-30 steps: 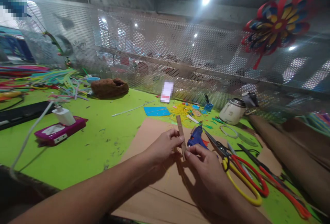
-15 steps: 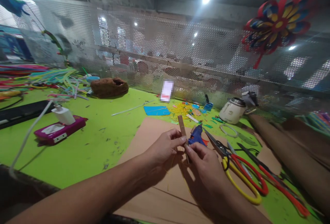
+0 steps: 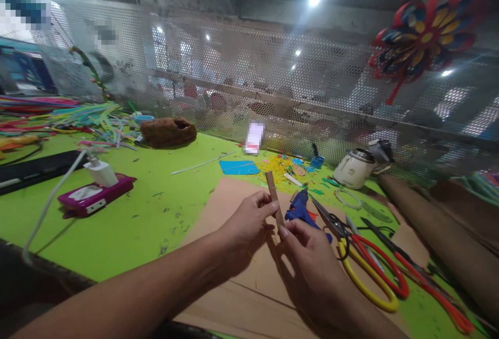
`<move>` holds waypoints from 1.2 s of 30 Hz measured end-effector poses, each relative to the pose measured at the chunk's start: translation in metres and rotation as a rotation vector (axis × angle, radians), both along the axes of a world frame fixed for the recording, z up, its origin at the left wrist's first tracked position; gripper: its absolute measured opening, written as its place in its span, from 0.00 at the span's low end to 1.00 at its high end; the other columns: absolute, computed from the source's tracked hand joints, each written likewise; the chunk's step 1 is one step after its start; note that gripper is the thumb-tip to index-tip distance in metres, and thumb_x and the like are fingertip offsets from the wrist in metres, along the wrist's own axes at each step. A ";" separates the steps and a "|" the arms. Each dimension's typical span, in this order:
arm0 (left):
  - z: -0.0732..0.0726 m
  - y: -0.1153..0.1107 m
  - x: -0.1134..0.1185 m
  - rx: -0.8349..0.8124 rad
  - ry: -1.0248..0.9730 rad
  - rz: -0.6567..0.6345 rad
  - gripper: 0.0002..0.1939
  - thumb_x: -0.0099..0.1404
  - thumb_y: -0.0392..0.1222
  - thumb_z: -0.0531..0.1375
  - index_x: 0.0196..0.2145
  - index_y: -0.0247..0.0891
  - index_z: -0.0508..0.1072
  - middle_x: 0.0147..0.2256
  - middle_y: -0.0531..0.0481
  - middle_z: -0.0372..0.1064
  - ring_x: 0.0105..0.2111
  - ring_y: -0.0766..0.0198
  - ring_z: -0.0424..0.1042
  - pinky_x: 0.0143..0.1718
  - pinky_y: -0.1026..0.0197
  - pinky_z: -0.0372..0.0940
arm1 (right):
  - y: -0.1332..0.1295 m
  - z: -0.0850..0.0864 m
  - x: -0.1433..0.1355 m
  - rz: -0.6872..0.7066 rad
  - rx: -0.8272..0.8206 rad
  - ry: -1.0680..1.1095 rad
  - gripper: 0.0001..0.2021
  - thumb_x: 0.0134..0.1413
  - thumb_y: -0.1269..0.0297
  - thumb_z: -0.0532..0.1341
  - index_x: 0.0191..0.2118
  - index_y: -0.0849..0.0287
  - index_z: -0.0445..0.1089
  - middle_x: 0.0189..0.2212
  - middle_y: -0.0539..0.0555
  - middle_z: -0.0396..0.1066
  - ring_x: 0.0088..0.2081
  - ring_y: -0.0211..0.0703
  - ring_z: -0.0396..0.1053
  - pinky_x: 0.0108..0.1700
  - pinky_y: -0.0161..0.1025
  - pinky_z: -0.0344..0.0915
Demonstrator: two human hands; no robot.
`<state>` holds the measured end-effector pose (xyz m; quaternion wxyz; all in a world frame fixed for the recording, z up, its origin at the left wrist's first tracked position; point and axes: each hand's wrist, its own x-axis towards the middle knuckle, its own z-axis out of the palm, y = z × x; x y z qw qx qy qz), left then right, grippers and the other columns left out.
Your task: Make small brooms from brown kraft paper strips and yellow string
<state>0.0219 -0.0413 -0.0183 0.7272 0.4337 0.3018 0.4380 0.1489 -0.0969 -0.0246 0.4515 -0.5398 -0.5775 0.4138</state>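
Upper-left object (image 3: 27,6): masked by pixel blocks; its form cannot be made out.
Left hand (image 3: 249,219): set near frame centre; thumb and index finger are pinched on the brown strip (image 3: 272,185); remaining fingers are partly hidden.
Strip: held at frame centre, above the brown sheet (image 3: 230,198); narrow, straight, plain, upper end leaned left; partly covered by fingertips.
Glue gun (image 3: 298,205): blue, placed right of centre; partly covered by the right hand (image 3: 312,250).
Right-hand grip: thumb and index finger are closed on the strip's lower part; other fingers are obscured.
Right-edge form (image 3: 440,240): arm-like, cut off by the frame.
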 end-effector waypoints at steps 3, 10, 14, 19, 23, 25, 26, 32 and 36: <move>-0.001 0.001 0.000 0.007 -0.015 -0.001 0.09 0.59 0.43 0.60 0.32 0.38 0.62 0.26 0.54 0.59 0.23 0.70 0.60 0.29 0.62 0.54 | 0.000 -0.001 0.001 -0.007 0.018 -0.009 0.16 0.56 0.53 0.57 0.33 0.63 0.69 0.28 0.54 0.70 0.30 0.42 0.63 0.32 0.37 0.60; 0.008 0.004 -0.001 -0.030 -0.020 0.036 0.10 0.57 0.43 0.62 0.31 0.38 0.63 0.27 0.53 0.62 0.24 0.70 0.60 0.31 0.61 0.55 | -0.002 0.005 -0.001 -0.019 0.010 -0.007 0.13 0.54 0.55 0.59 0.28 0.61 0.66 0.24 0.50 0.65 0.28 0.39 0.60 0.29 0.36 0.58; 0.009 0.005 -0.002 -0.040 0.005 0.036 0.11 0.57 0.43 0.62 0.31 0.37 0.63 0.28 0.52 0.63 0.26 0.69 0.61 0.32 0.60 0.56 | -0.001 0.004 0.001 -0.024 0.034 -0.087 0.13 0.56 0.57 0.56 0.27 0.61 0.65 0.23 0.50 0.63 0.28 0.40 0.60 0.29 0.36 0.58; 0.009 0.009 -0.006 0.003 0.021 0.030 0.12 0.57 0.47 0.63 0.33 0.37 0.66 0.28 0.51 0.62 0.27 0.67 0.62 0.33 0.60 0.58 | 0.000 -0.004 0.003 -0.013 0.082 -0.154 0.11 0.57 0.58 0.55 0.29 0.60 0.65 0.26 0.51 0.66 0.29 0.42 0.64 0.31 0.37 0.61; 0.009 0.006 -0.006 0.048 0.002 0.016 0.12 0.57 0.47 0.63 0.33 0.37 0.67 0.29 0.52 0.62 0.28 0.67 0.63 0.34 0.60 0.58 | -0.002 -0.009 0.003 -0.019 0.143 -0.163 0.11 0.57 0.57 0.56 0.34 0.59 0.68 0.31 0.55 0.70 0.32 0.45 0.68 0.33 0.38 0.64; 0.010 0.005 -0.006 0.060 -0.004 -0.006 0.12 0.58 0.47 0.63 0.33 0.37 0.68 0.30 0.51 0.63 0.28 0.67 0.63 0.35 0.59 0.58 | -0.003 -0.010 0.003 -0.029 0.178 -0.185 0.10 0.57 0.57 0.57 0.35 0.58 0.69 0.32 0.56 0.71 0.32 0.45 0.69 0.32 0.38 0.64; 0.011 0.004 -0.006 0.069 -0.003 -0.013 0.11 0.57 0.47 0.63 0.33 0.37 0.68 0.30 0.50 0.64 0.28 0.66 0.63 0.35 0.59 0.58 | -0.003 -0.009 0.003 -0.046 0.203 -0.220 0.10 0.57 0.58 0.57 0.34 0.58 0.70 0.31 0.56 0.72 0.31 0.46 0.68 0.31 0.39 0.63; 0.012 0.004 -0.008 0.128 0.005 -0.010 0.11 0.57 0.47 0.63 0.33 0.37 0.70 0.33 0.46 0.67 0.33 0.62 0.64 0.36 0.59 0.58 | -0.006 0.002 0.008 -0.141 0.314 -0.441 0.09 0.56 0.63 0.56 0.31 0.57 0.74 0.28 0.55 0.73 0.30 0.46 0.68 0.31 0.39 0.60; 0.010 0.005 -0.009 0.162 0.022 -0.019 0.13 0.58 0.48 0.63 0.35 0.37 0.71 0.35 0.44 0.69 0.34 0.61 0.65 0.37 0.58 0.58 | -0.006 0.006 0.013 -0.143 0.350 -0.456 0.09 0.55 0.63 0.57 0.32 0.57 0.74 0.30 0.56 0.74 0.32 0.49 0.69 0.34 0.41 0.59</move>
